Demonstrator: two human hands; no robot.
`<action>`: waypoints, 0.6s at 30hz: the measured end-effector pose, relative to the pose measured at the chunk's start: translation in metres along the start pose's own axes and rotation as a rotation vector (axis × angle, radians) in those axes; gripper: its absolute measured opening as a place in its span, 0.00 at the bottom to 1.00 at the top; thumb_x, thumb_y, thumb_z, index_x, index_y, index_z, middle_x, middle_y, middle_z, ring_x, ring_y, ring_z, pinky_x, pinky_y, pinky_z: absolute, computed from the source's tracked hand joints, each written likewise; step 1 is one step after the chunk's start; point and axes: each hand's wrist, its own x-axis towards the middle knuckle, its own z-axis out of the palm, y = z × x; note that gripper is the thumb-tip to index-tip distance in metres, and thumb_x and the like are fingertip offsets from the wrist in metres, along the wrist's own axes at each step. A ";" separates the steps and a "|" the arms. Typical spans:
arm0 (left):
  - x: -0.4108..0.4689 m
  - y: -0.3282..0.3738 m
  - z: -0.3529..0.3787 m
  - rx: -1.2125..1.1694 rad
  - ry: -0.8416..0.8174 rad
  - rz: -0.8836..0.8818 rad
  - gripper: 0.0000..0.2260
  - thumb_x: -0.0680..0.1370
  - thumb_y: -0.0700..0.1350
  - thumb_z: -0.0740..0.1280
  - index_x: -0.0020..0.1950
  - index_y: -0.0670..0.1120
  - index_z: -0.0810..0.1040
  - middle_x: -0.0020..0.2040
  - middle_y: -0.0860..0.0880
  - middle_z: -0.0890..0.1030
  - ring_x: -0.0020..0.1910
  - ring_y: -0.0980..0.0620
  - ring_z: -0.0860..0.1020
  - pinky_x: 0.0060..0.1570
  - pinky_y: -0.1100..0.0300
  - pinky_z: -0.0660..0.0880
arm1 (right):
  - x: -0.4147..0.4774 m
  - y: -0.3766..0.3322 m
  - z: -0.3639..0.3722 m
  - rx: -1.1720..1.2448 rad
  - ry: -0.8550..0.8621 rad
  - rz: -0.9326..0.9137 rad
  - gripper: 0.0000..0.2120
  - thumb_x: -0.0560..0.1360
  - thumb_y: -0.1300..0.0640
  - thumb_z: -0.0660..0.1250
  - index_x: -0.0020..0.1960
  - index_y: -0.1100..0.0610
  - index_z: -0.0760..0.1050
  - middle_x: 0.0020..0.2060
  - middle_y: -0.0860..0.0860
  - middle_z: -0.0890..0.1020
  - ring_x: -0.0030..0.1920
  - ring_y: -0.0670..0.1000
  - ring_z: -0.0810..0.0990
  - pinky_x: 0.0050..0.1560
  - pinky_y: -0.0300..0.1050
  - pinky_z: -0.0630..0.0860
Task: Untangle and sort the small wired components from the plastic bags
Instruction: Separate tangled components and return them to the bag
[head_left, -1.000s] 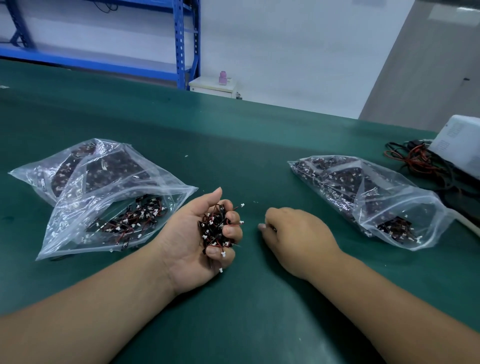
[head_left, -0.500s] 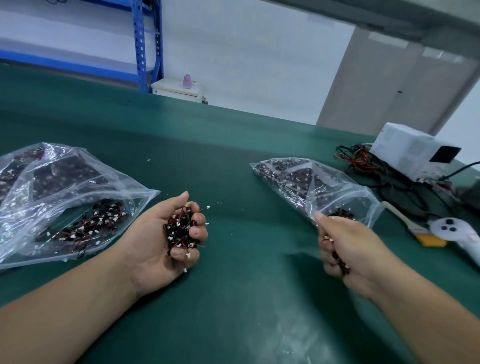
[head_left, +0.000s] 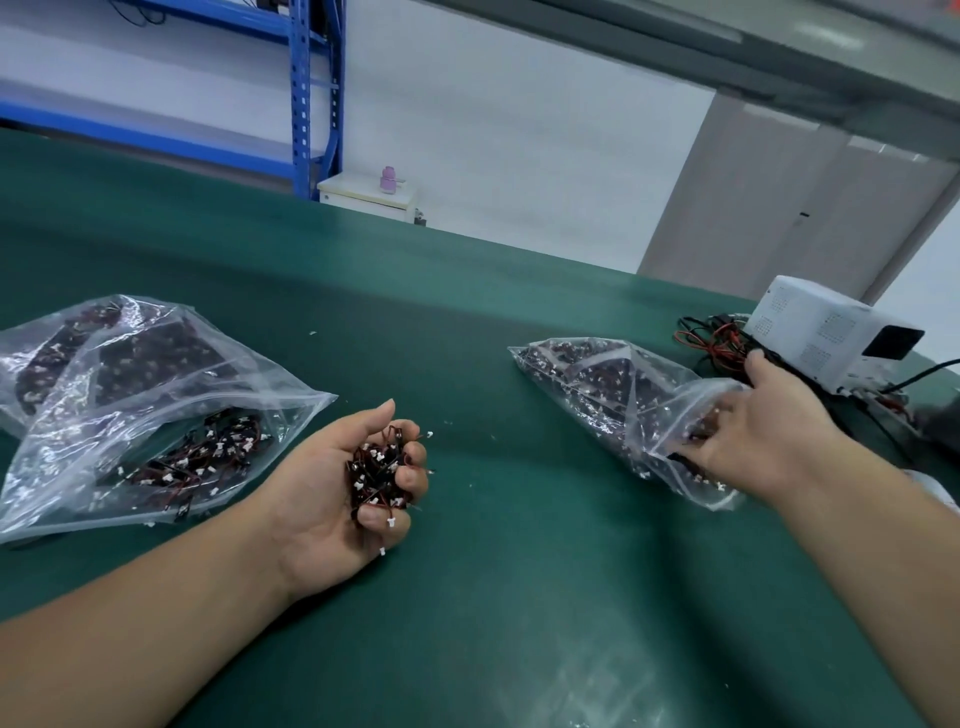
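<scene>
no legible text — bags, white box, shelving all without readable markings

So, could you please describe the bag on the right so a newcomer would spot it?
Find the white box at the green table's far right. Left of it lies a clear bag of wired components. Unlike the overlapping bags opposite, it lies alone, the right hand at its mouth.

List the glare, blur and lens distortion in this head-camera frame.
Head view: glare streaks the left bag; the right hand is smeared by motion blur at the mouth of the right bag; the left hand and its clump of wired components are sharp; the table has a far edge bowed by the wide-angle lens and a pale sheen near the bottom.
</scene>
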 end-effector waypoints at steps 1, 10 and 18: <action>0.000 0.000 0.001 0.000 -0.002 -0.003 0.09 0.72 0.52 0.70 0.39 0.47 0.79 0.36 0.51 0.74 0.29 0.55 0.71 0.16 0.68 0.60 | 0.001 -0.002 0.004 -0.068 -0.061 -0.004 0.38 0.79 0.34 0.55 0.71 0.66 0.64 0.64 0.63 0.77 0.58 0.67 0.81 0.55 0.72 0.76; -0.001 0.000 0.001 0.010 0.004 -0.005 0.09 0.74 0.52 0.69 0.40 0.47 0.79 0.37 0.51 0.74 0.29 0.55 0.71 0.17 0.68 0.60 | 0.008 0.013 0.008 -0.539 0.195 -0.074 0.13 0.82 0.45 0.62 0.54 0.54 0.77 0.56 0.59 0.83 0.51 0.59 0.82 0.48 0.59 0.78; -0.001 -0.001 0.001 0.016 0.026 -0.004 0.09 0.73 0.51 0.69 0.41 0.46 0.79 0.37 0.50 0.75 0.30 0.54 0.72 0.18 0.67 0.60 | -0.025 0.053 0.004 -0.015 0.280 -0.221 0.23 0.85 0.43 0.49 0.61 0.59 0.75 0.52 0.58 0.83 0.50 0.57 0.84 0.43 0.55 0.79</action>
